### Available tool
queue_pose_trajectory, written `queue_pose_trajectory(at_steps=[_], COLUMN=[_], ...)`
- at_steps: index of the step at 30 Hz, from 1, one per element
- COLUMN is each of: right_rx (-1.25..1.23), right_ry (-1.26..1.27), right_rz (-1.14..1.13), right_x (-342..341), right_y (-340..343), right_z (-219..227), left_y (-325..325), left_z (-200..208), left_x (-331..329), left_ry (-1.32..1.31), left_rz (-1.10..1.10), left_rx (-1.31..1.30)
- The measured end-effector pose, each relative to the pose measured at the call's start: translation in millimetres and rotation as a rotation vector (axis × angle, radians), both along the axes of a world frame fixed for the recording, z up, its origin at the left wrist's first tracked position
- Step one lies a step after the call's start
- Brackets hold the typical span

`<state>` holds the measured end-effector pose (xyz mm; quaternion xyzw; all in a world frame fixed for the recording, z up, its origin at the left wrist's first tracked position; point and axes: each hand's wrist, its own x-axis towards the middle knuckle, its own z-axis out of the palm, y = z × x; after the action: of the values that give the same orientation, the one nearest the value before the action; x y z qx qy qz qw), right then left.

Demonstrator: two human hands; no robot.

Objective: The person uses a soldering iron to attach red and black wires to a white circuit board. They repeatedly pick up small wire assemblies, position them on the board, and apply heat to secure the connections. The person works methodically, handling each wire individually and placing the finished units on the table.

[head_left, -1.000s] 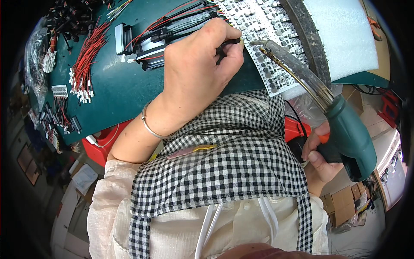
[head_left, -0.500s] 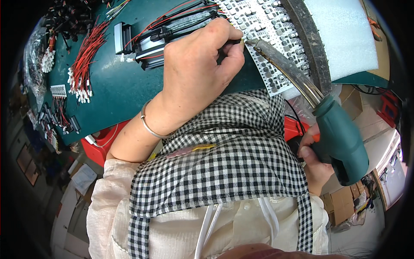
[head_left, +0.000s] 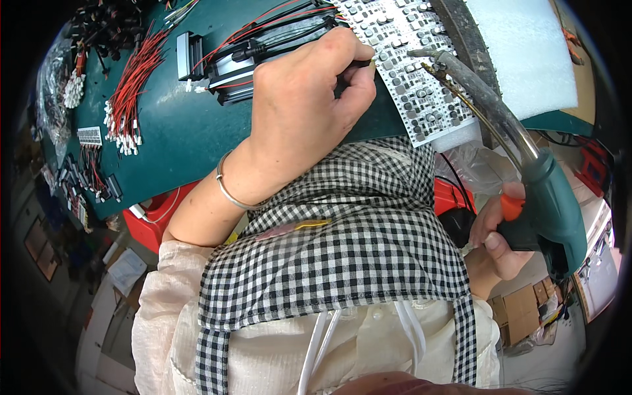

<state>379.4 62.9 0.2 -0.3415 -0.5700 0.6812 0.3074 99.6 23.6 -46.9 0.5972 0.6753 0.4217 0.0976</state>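
My right hand (head_left: 497, 243) grips a green soldering gun (head_left: 563, 204) with an orange trigger, low on the right. Its metal barrel slants up and left, with a thin tube alongside, and the tip is over a white circuit board panel (head_left: 418, 112) full of small components. My left hand (head_left: 306, 99) is closed in a pinch by the panel's left edge. Something small and dark shows between thumb and forefinger, mostly hidden. Beyond that hand lie black housings (head_left: 230, 82) with red and black wires.
A dark metal bar (head_left: 471, 46) lies across the panel's right side, beside a white foam sheet (head_left: 533, 59). On the green table (head_left: 171, 131), bundled red wires (head_left: 141, 72) with white connectors lie left. Black cable parts (head_left: 92, 29) pile up far left.
The soldering gun has swung right with my right hand, so its tip has drawn away from my left fingers. My left hand has barely moved and keeps its pinch.
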Motion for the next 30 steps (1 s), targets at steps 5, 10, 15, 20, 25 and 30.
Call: queue_pose_trajectory(at_steps=[5, 10, 15, 20, 25, 30], right_rx=[-0.002, 0.0, -0.008, -0.017, -0.006, -0.039], right_ry=[-0.042, -0.004, 0.006, 0.035, 0.024, 0.008], right_rz=[-0.002, 0.003, 0.001, -0.001, -0.009, -0.033], right_x=[1.3, 4.7, 5.5, 2.4, 6.0, 4.5], right_y=[-0.4, 1.0, 0.9, -1.5, -6.3, -6.6], right_z=[1.2, -1.2, -1.1, -2.5, -4.6, 0.1], left_y=[0.5, 6.8, 4.0, 4.3, 3.8, 0.4], left_z=[2.2, 1.3, 4.3, 2.3, 5.2, -0.9], left_x=[-2.6, -23.6, -31.5, -26.6, -20.6, -23.7], left_ry=[0.027, 0.128, 0.292, 0.259, 0.269, 0.407], left_rz=[-0.036, -0.27, -0.378, -0.35, -0.335, -0.362], left_rx=[-0.031, 0.03, -0.002, 0.006, 0.015, 0.096])
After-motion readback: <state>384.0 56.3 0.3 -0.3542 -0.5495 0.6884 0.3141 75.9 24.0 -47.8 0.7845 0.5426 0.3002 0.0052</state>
